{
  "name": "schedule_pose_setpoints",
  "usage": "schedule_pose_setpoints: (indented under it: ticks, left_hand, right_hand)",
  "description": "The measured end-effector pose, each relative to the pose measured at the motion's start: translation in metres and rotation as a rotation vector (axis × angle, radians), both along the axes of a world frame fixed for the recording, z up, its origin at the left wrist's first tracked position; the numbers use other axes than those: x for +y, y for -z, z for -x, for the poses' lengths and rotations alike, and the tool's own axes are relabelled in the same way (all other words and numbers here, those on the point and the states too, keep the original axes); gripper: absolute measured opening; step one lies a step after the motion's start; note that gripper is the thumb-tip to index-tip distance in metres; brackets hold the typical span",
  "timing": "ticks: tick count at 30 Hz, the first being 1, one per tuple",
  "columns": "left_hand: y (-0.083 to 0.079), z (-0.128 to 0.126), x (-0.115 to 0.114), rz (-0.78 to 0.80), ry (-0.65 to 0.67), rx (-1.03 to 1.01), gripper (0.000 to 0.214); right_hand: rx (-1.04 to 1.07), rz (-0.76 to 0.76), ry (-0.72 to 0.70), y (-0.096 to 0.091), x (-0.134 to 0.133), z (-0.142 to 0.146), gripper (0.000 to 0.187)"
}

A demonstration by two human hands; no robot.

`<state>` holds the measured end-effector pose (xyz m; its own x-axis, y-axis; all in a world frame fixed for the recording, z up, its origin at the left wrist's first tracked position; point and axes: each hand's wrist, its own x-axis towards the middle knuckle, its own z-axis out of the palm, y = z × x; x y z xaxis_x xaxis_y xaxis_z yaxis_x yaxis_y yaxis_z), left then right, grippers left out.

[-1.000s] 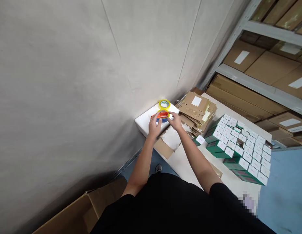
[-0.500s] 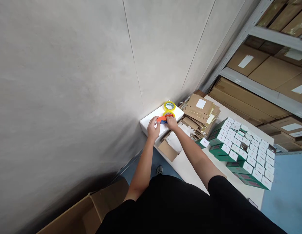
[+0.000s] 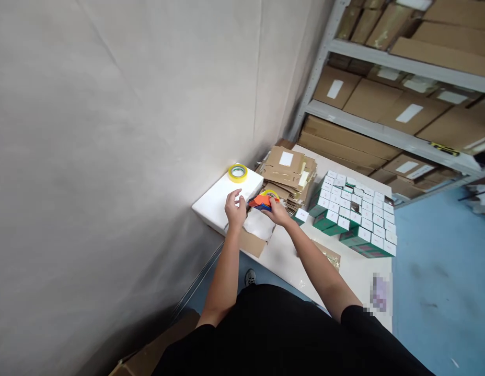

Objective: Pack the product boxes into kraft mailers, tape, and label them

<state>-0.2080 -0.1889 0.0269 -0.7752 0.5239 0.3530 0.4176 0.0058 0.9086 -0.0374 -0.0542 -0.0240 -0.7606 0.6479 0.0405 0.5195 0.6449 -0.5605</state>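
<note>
My right hand (image 3: pixel 277 212) grips an orange and blue tape dispenser (image 3: pixel 260 201) with a yellow-cored tape roll in it, held just above the table's far corner. My left hand (image 3: pixel 234 207) hovers beside the dispenser's left end, fingers apart, over a white foam box (image 3: pixel 215 204). A second yellow tape roll (image 3: pixel 237 172) lies on the far corner of that white box. Below the hands an open small cardboard box (image 3: pixel 255 235) with white paper inside sits at the table edge.
A pile of flattened brown cartons (image 3: pixel 287 169) lies against the wall. Several green and white small boxes (image 3: pixel 352 211) are stacked in a block on the white table (image 3: pixel 356 271). Metal shelving (image 3: pixel 383 133) with large cartons stands at right. A cardboard box (image 3: pixel 148 355) is on the floor.
My right hand has lifted the tape dispenser off the white box and drawn it toward me. The left hand let go and stays beside it. The view swung left.
</note>
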Motion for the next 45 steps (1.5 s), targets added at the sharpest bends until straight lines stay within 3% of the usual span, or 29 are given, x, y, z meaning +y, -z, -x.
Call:
schedule_pose_setpoints:
  ticks: [7, 12, 17, 22, 26, 33, 39, 45]
  left_hand:
    - [0.007, -0.107, 0.072, 0.07, 0.388, -0.078, 0.033]
    - [0.018, -0.199, 0.118, 0.371, 0.819, -0.329, 0.042]
    - [0.021, -0.28, 0.137, 0.577, 1.139, -0.484, 0.053]
    - [0.016, -0.341, 0.138, 0.651, 1.32, -0.57, 0.066]
    - [0.013, -0.371, 0.137, 0.702, 1.321, -0.606, 0.069]
    - [0.013, -0.392, 0.126, 0.505, 1.187, -0.491, 0.047]
    - [0.008, -0.394, 0.11, 0.361, 1.025, -0.224, 0.037]
    - [-0.003, -0.388, 0.098, 0.316, 0.896, -0.122, 0.027]
  right_hand:
    - [0.183, 0.142, 0.354, -0.004, -0.011, -0.156, 0.069]
    - [0.226, 0.219, 0.577, -0.012, -0.038, -0.265, 0.07]
    - [0.246, 0.218, 0.786, -0.018, -0.061, -0.343, 0.068]
    - [0.323, 0.248, 0.786, -0.015, -0.073, -0.394, 0.067]
    - [0.376, 0.295, 0.727, -0.009, -0.078, -0.425, 0.066]
    - [0.391, 0.372, 0.666, 0.001, -0.078, -0.456, 0.06]
    - [0.402, 0.403, 0.626, 0.008, -0.076, -0.457, 0.054]
    - [0.446, 0.455, 0.614, 0.003, -0.078, -0.443, 0.05]
